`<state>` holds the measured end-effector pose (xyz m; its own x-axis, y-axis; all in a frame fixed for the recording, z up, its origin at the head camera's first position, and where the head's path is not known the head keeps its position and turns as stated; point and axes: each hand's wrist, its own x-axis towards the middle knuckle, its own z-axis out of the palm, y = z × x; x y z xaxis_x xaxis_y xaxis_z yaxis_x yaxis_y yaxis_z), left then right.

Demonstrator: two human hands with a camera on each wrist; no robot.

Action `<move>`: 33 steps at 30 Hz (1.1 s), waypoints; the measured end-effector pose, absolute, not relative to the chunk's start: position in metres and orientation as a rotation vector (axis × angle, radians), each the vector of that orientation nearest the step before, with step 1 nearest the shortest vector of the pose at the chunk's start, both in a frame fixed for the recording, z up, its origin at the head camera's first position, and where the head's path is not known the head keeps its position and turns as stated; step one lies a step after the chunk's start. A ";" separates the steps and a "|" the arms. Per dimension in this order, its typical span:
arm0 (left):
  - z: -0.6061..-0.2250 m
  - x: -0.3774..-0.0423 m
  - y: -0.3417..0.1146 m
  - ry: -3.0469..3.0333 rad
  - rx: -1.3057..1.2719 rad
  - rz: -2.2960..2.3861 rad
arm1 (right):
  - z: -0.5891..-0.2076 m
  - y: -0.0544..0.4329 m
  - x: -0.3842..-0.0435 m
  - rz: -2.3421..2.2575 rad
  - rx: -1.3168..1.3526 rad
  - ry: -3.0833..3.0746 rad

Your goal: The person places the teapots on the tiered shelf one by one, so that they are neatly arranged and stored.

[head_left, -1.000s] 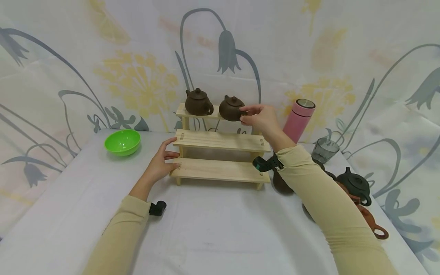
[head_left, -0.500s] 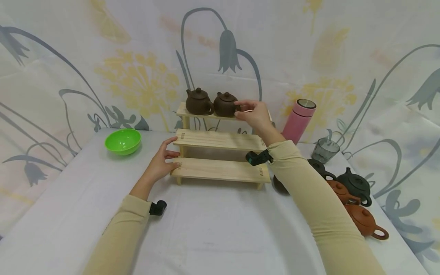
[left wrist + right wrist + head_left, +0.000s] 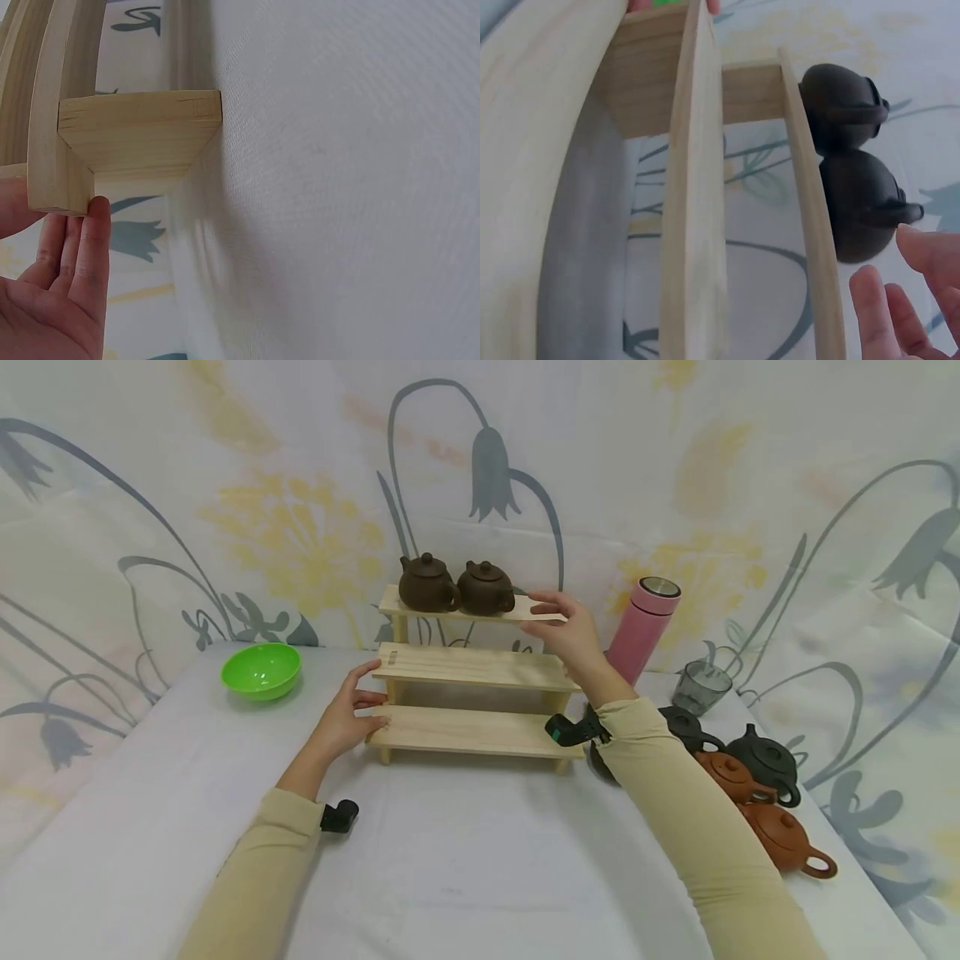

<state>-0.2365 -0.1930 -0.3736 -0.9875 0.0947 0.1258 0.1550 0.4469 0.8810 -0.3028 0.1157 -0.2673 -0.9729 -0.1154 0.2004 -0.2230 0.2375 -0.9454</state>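
Observation:
A three-tier wooden display shelf (image 3: 480,731) stands against the patterned backdrop. On its top board two dark brown teapots sit side by side, a left teapot (image 3: 426,585) and a right teapot (image 3: 486,589), close together with handles toward the right. My left hand (image 3: 341,718) grips the shelf's left end; in the left wrist view its thumb and fingers lie on either side of a board end (image 3: 60,199). Just right of the right teapot, my right hand (image 3: 573,639) holds nothing, its fingers extended and spread. In the right wrist view, its fingertips are near that teapot's handle (image 3: 889,216).
A green bowl (image 3: 262,672) stands at the back left. To the right are a pink thermos (image 3: 645,627), a clear glass (image 3: 701,687), orange-brown teapots (image 3: 776,835) and black teapots (image 3: 761,760). My right sleeve hides part of a dark object beside the shelf.
The right teapot has moved left along the top board, up beside the other one. My right hand has let go of it and drawn back right. My left hand stays at the shelf.

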 end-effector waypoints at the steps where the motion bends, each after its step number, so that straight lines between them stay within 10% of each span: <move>1: -0.374 -0.236 -0.193 -2.626 -0.224 -1.602 | -0.269 0.120 -0.301 1.850 0.333 -2.406; 33: -0.373 -0.236 -0.194 -2.635 -0.217 -1.648 | -0.313 0.210 -0.220 1.836 0.225 -2.411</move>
<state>-0.2356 -0.1944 -0.3733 -0.9900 0.1040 0.0958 0.1317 0.4308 0.8928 -0.2201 0.2099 -0.3133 -0.9838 -0.0552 0.1708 -0.1793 0.2607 -0.9486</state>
